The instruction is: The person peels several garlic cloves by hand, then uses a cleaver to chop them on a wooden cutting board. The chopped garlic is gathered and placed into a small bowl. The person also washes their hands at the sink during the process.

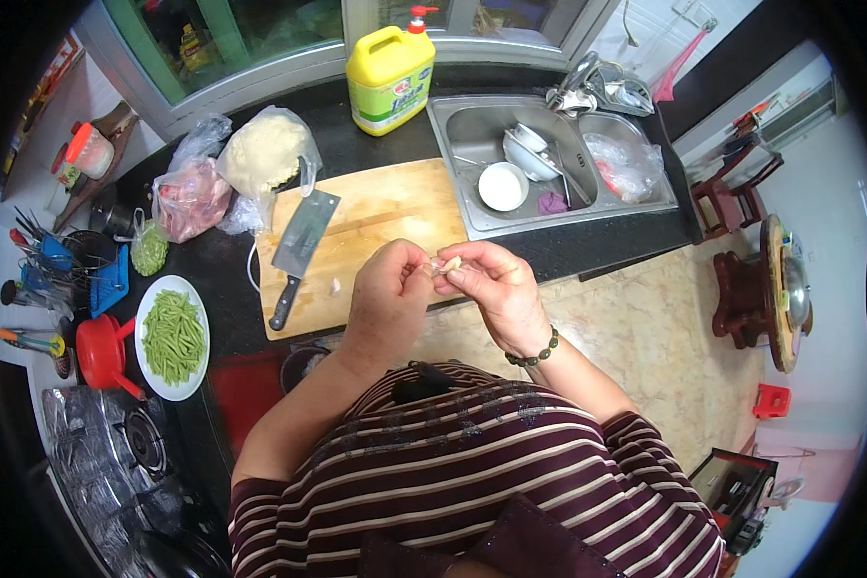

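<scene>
My right hand (495, 285), with a beaded bracelet at its wrist, and my left hand (394, 289) meet above the near edge of a wooden cutting board (390, 195). Between the fingertips of both is a small pale piece that looks like a garlic clove (450, 265); papery skin seems to be pinched on the left side. On the board lies a cleaver (305, 235) with a black handle. A small garlic clove (335, 287) rests to the right of that handle.
At left are an oval plate (142, 361) of cut green beans, a red pan (101, 354), bagged meat (191, 199) and a bagged pale, crumbly mass (267, 152). A yellow detergent jug (390, 79) stands behind the board. Bowls (503, 186) lie in the steel sink (469, 225) at right.
</scene>
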The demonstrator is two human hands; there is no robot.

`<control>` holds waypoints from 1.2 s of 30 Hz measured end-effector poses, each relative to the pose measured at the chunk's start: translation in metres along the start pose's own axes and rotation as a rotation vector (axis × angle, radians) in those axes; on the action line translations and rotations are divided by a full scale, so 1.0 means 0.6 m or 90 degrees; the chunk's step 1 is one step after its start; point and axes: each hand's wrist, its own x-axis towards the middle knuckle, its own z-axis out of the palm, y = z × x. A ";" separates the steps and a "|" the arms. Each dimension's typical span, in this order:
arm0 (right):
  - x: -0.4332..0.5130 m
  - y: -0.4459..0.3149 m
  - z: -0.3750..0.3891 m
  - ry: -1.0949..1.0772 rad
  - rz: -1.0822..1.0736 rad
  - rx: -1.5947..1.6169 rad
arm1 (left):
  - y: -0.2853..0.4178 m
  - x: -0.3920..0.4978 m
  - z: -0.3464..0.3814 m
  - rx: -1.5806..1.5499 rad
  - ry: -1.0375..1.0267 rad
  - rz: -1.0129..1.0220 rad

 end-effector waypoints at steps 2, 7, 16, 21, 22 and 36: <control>-0.014 -0.011 -0.023 -0.007 0.046 0.092 | 0.008 -0.006 0.025 -0.014 0.001 -0.013; -0.054 -0.031 -0.070 -0.012 0.098 0.182 | 0.025 -0.029 0.075 -0.047 -0.012 -0.069; -0.087 -0.024 -0.120 0.006 0.089 0.116 | 0.035 -0.088 0.134 -0.193 0.058 -0.169; -0.100 -0.019 -0.119 -0.054 0.074 0.046 | 0.046 -0.117 0.150 -0.074 0.070 -0.150; -0.104 -0.020 -0.117 -0.072 0.067 0.037 | 0.050 -0.121 0.148 -0.042 0.079 -0.145; -0.121 -0.005 -0.024 -0.097 0.085 0.039 | 0.034 -0.171 0.071 -0.013 0.135 -0.085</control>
